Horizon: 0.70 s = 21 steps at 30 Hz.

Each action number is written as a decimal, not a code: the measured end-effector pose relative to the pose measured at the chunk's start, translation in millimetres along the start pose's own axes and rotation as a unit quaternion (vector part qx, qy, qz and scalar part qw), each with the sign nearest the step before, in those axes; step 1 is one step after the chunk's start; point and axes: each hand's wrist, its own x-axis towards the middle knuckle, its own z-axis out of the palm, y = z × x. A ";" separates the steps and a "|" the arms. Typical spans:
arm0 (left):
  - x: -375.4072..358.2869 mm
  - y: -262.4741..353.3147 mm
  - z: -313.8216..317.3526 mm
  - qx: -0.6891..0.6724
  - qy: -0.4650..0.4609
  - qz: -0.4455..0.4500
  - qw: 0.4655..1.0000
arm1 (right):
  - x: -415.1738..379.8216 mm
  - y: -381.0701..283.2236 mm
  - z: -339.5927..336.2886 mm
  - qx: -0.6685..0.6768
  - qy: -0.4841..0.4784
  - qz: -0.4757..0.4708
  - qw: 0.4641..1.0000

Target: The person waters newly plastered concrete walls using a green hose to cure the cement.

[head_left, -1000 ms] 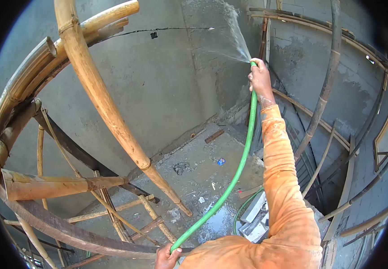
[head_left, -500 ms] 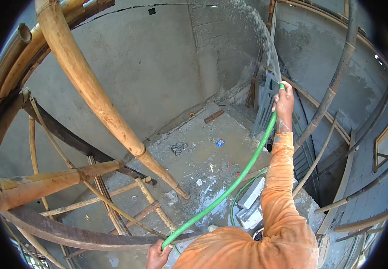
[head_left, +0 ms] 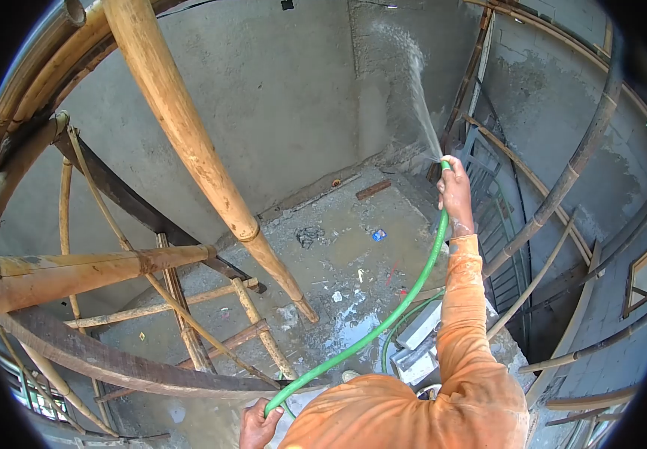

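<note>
A green hose (head_left: pixel 383 326) runs in a curve between my two hands. Near its outlet, my right hand (head_left: pixel 456 196) is closed around it, at the end of an outstretched orange sleeve. Water (head_left: pixel 422 101) sprays from that end up toward the grey wall (head_left: pixel 263 112). Lower down, at the bottom of the view, my left hand (head_left: pixel 258 426) grips the hose beside my body. Part of the hose passes out of sight behind my torso.
A thick bamboo pole (head_left: pixel 188 138) slants across the left, with bamboo scaffolding (head_left: pixel 99 277) below it. Metal grilles (head_left: pixel 499 239) lean at the right near another pole (head_left: pixel 563 187). Puddles and debris lie on the wet floor (head_left: pixel 323 262); pale blocks (head_left: pixel 417 329) stand beside me.
My right hand has moved slightly left and down with the hose end, and the water jet now lands further left on the wall. The view has shifted a little.
</note>
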 end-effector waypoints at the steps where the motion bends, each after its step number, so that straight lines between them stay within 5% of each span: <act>1: -0.7 11.8 -4.2 0.028 -0.031 -0.064 0.997 | -4.0 1.2 10.8 -0.011 -0.040 0.005 0.999; 5: -8.1 11.4 -0.1 -0.042 -0.006 0.024 0.999 | -5.4 5.3 20.7 -0.011 -0.057 -0.006 0.998; 8: -19.5 -0.4 7.2 0.016 0.031 -0.005 0.999 | 0.3 10.9 11.2 0.008 -0.031 0.007 0.999; 12: -21.0 6.0 1.7 0.018 0.010 -0.041 0.999 | -22.3 10.5 31.4 -0.033 -0.162 0.032 0.986; 18: -31.8 9.7 0.5 0.017 -0.017 -0.031 0.999 | -20.4 23.8 40.9 0.027 -0.124 0.020 0.992; 21: -35.0 3.2 1.6 0.036 -0.031 -0.052 0.998 | -45.6 19.6 74.1 -0.003 -0.253 0.052 0.966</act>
